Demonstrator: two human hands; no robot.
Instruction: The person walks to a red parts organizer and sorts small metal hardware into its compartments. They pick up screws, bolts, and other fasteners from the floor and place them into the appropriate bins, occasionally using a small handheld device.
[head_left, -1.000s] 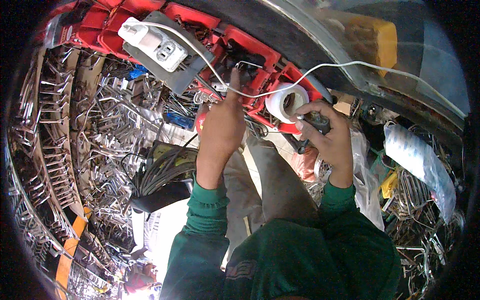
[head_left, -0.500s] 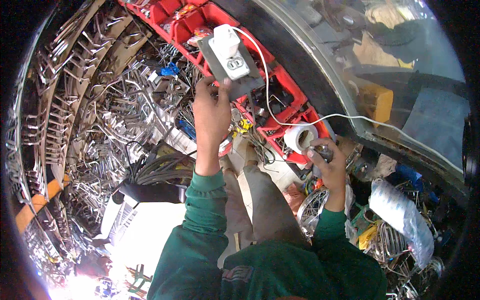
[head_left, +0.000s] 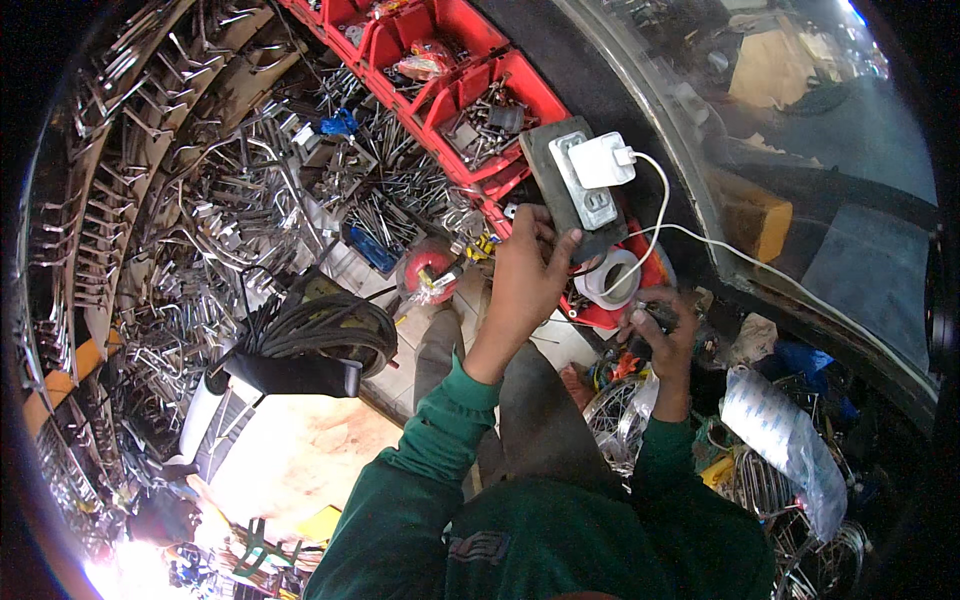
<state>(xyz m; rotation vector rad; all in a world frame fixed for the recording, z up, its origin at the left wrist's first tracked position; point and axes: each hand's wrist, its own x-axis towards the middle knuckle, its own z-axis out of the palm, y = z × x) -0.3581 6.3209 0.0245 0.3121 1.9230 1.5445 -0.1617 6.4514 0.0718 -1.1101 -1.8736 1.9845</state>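
My left hand (head_left: 530, 275) pinches the lower edge of a dark board with a white power outlet (head_left: 596, 208) mounted on it. Plugged into the outlet is a white charger (head_left: 604, 160), whose white cord (head_left: 664, 190) loops down and runs off right. Close by on the right, my right hand (head_left: 668, 340) has its fingers curled round a small dark object that is mostly hidden. A white tape roll (head_left: 624, 290) lies between the hands, in the end of the red bins, with the cord crossing it.
Red parts bins (head_left: 440, 130) filled with hardware stand along a glass pane (head_left: 640, 90). Loose metal rods and brackets (head_left: 250, 200) are heaped on the left. A coil of dark cable (head_left: 330, 335) lies nearer. Wire rings and a plastic-wrapped bundle (head_left: 785, 440) are at right.
My left hand has carried the outlet board right and nearer, uncovering a bin of hardware. My right hand has shifted slightly nearer, still curled. The view has turned a little.
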